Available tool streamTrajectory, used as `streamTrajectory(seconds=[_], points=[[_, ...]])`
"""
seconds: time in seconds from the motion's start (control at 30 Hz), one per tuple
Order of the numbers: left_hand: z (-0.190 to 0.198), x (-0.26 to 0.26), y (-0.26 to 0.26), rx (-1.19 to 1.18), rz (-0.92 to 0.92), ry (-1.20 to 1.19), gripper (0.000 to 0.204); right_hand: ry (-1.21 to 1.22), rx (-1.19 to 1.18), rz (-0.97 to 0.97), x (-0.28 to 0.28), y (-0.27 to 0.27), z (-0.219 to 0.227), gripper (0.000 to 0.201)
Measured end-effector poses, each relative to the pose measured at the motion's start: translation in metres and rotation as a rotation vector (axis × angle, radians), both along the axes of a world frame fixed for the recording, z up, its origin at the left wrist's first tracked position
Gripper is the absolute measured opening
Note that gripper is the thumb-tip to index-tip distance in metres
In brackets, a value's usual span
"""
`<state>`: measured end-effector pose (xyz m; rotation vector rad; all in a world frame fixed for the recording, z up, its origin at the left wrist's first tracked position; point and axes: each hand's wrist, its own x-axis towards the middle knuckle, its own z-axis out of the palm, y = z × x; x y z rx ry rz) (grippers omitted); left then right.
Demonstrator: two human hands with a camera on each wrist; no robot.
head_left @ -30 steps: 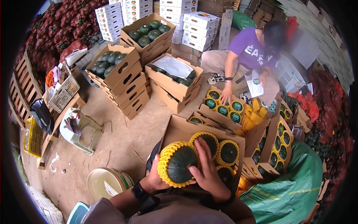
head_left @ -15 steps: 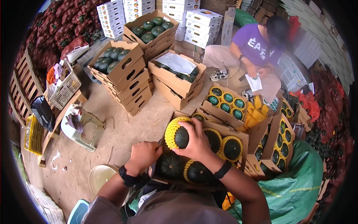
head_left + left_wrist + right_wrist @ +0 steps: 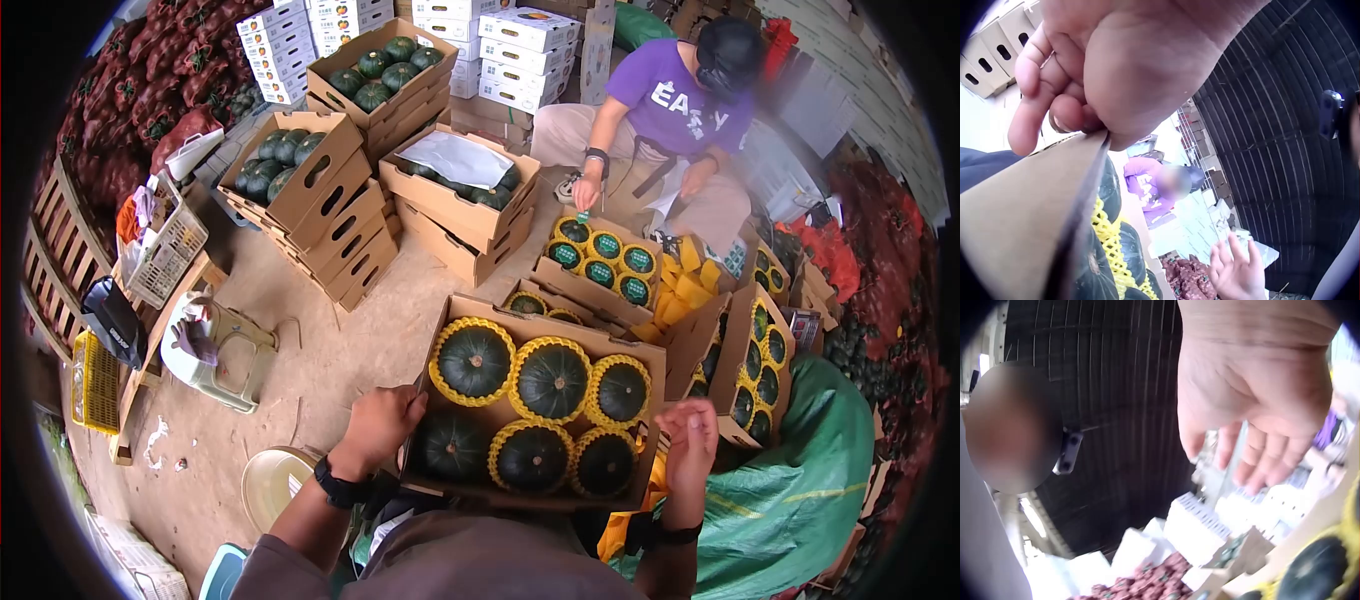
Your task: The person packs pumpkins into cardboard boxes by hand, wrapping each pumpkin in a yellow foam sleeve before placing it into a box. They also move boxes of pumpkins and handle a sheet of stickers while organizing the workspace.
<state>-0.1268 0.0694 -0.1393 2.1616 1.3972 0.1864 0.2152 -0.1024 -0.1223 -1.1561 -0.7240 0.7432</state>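
In front of me is a cardboard box (image 3: 560, 322) of dark green pumpkins, most of them in yellow foam nets. The pumpkin at its back left (image 3: 474, 361) wears a net, while the front-left pumpkin (image 3: 450, 446) is bare. My left hand (image 3: 378, 430) grips the box's left rim, its fingers curled at the cardboard edge (image 3: 1035, 206) in the left wrist view. Just beyond the right rim, my right hand (image 3: 690, 435) is raised and holds nothing. Its fingers hang loosely extended in the right wrist view (image 3: 1260, 400).
Across from me a seated person (image 3: 680, 110) reaches to a box of labelled pumpkins (image 3: 575, 280). Stacked pumpkin boxes (image 3: 350, 235) stand at back left. A green sack (image 3: 790, 480) and tilted boxes (image 3: 745, 350) crowd the right; a bucket (image 3: 262, 490) and stool (image 3: 225, 350) are left.
The netted pumpkin went from both hands to my right hand, and now sits in the box's back left. My right hand has let go and moved right; my left took the box rim.
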Motion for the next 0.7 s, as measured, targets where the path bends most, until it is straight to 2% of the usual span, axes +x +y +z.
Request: streamTrajectory(seconds=[0.03, 0.1, 0.13, 0.23, 0.33, 0.47, 0.57, 0.6, 0.7], points=[[0.002, 0.002, 0.001, -0.008, -0.002, -0.005, 0.031, 0.036, 0.090, -0.119, 0.032, -0.027, -0.032, 0.016], [0.001, 0.006, 0.006, 0.016, -0.036, 0.006, 0.032, -0.060, -0.315, -0.244, 0.104, -0.098, -0.135, 0.013], [-0.001, 0.009, 0.009, 0.026, -0.057, 0.012, 0.032, -0.094, -0.545, -0.264, 0.119, -0.121, -0.174, 0.013], [-0.003, 0.015, 0.016, -0.026, -0.091, -0.062, 0.033, -0.253, -0.965, -0.244, 0.117, -0.159, -0.268, 0.013], [0.004, 0.016, 0.014, -0.093, -0.079, -0.053, 0.032, -0.502, -1.191, -0.173, 0.098, -0.171, -0.331, 0.015], [0.019, 0.014, -0.008, 0.053, 0.062, -0.184, 0.024, -0.713, -1.331, -0.135, 0.085, -0.175, -0.362, 0.017], [0.034, 0.024, -0.027, 0.199, 0.187, -0.318, 0.018, -0.804, -1.348, -0.136, 0.086, -0.171, -0.367, 0.018], [0.042, 0.029, -0.032, 0.133, 0.165, -0.327, 0.017, -0.845, -1.337, -0.140, 0.090, -0.169, -0.367, 0.019], [0.050, 0.050, -0.039, 0.019, -0.141, -0.305, 0.014, -0.931, -1.265, -0.165, 0.109, -0.173, -0.370, 0.021]])
